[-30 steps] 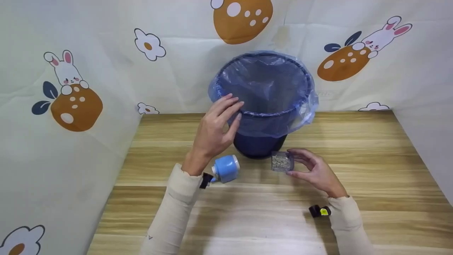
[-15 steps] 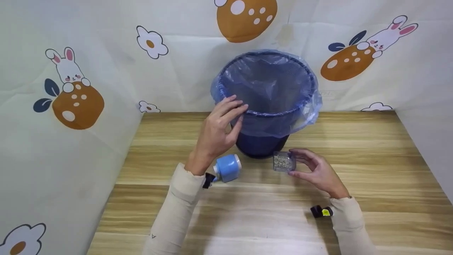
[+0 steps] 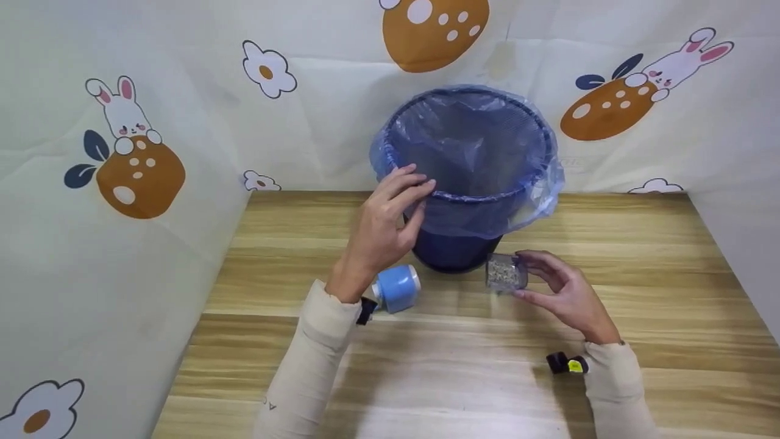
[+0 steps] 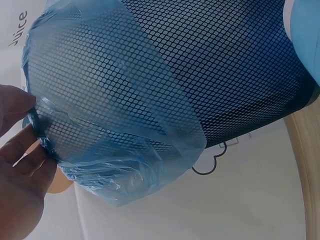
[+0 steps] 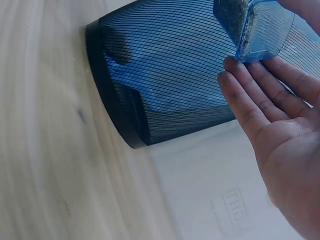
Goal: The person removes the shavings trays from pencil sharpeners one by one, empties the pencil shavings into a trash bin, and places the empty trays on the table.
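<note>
A dark blue mesh trash can (image 3: 457, 250) stands upright against the back wall, lined with a translucent blue trash bag (image 3: 475, 216) folded out over its rim. My left hand (image 3: 385, 222) pinches the near left part of that rim, fingers over the edge and thumb on the outer side. Low in front of the can, my right hand (image 3: 567, 296) holds a small clear plastic box (image 3: 506, 273) between thumb and fingers. Greyish grains fill part of the box (image 5: 262, 27) in the right wrist view, where the fingers reach out nearly straight beneath it.
A small light-blue container (image 3: 397, 288) with white ends lies on the wooden table (image 3: 463, 366), close to my left wrist. Cloth walls (image 3: 317, 134) printed with rabbits and flowers enclose the table at the back and sides.
The whole head view has drifted slightly, so things sit further right. My right hand has shifted a little right and up with the clear box. The left hand stays at the rim.
</note>
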`<state>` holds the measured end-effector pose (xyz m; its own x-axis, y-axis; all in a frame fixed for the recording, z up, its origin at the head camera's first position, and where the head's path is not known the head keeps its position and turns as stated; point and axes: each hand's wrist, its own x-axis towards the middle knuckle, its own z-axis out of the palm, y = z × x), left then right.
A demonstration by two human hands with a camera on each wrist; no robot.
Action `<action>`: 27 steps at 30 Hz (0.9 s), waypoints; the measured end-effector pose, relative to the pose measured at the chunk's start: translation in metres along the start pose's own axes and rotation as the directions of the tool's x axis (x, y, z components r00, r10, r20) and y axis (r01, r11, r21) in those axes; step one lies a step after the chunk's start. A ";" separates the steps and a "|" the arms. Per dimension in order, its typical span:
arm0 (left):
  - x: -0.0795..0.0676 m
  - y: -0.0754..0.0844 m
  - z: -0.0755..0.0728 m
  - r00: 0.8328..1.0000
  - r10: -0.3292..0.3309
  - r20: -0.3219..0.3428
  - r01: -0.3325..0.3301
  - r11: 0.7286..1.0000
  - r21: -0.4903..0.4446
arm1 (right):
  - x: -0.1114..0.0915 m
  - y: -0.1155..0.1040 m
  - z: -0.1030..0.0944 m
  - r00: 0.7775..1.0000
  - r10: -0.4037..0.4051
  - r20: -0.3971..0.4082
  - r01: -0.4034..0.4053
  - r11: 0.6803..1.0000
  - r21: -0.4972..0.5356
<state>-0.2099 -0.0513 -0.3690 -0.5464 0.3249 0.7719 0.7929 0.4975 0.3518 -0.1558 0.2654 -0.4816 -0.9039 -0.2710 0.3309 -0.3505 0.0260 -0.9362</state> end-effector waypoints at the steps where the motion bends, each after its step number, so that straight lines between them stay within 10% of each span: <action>1: 0.000 0.000 0.000 1.000 0.001 -0.002 -0.001 1.000 -0.006 | 0.000 -0.001 -0.002 1.000 -0.005 -0.006 0.005 1.000 0.003; 27: -0.002 -0.002 -0.002 1.000 0.010 0.028 -0.009 0.999 -0.032 | 0.011 -0.061 -0.047 0.989 -0.087 -0.120 0.089 0.996 0.013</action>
<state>-0.2095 -0.0546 -0.3697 -0.5457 0.3527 0.7602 0.8063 0.4683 0.3615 -0.1563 0.3062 -0.4148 -0.8929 -0.1552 0.4226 -0.4263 -0.0104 -0.9045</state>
